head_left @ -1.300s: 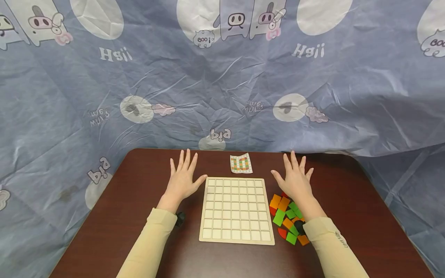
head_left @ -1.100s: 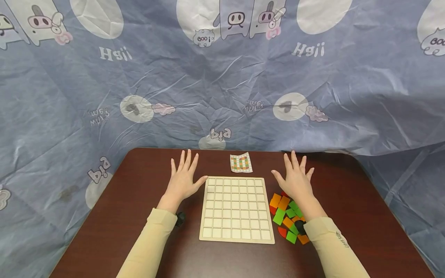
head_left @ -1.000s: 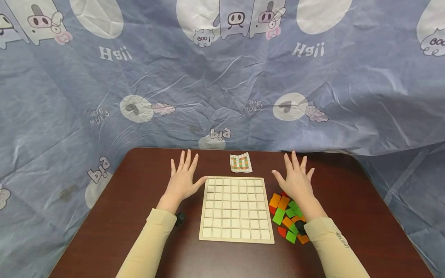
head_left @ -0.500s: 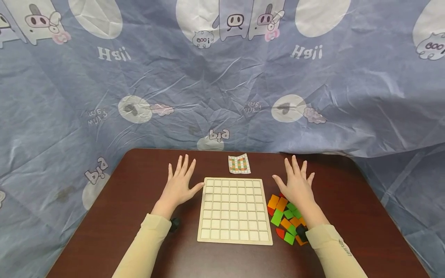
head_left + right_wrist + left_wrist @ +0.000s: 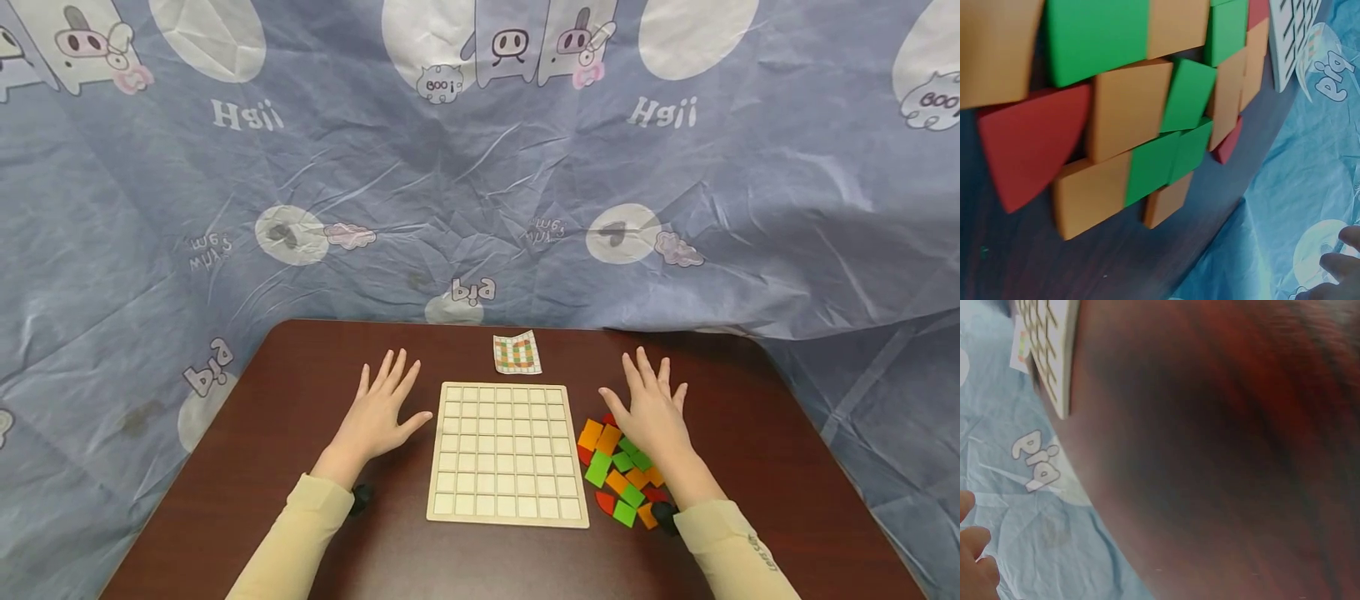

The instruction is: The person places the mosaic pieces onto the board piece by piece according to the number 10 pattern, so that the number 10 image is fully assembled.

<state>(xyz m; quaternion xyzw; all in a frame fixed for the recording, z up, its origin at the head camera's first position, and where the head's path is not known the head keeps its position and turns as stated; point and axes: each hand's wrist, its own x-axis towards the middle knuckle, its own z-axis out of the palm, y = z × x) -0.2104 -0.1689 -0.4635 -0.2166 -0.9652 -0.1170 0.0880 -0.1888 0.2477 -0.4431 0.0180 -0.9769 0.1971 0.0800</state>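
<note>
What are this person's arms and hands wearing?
Pale yellow sleeves: the left sleeve is plain where visible, the right sleeve bears dark lettering near its cuff. A black object shows at each wrist. The left hand and right hand wear no gloves.

A: What lies at lower centre?
B: A pale board (image 5: 505, 444), flat, gridded seven by seven; the left hand (image 5: 375, 418) is near its left edge.
A: And the blocks (image 5: 597, 469)?
B: Orange, green and red, clustered just right of it; the right hand (image 5: 654, 417) is nearest them.
A: The card (image 5: 517, 353)?
B: Slightly curled, printed with a coloured grid, just above the board.
</note>
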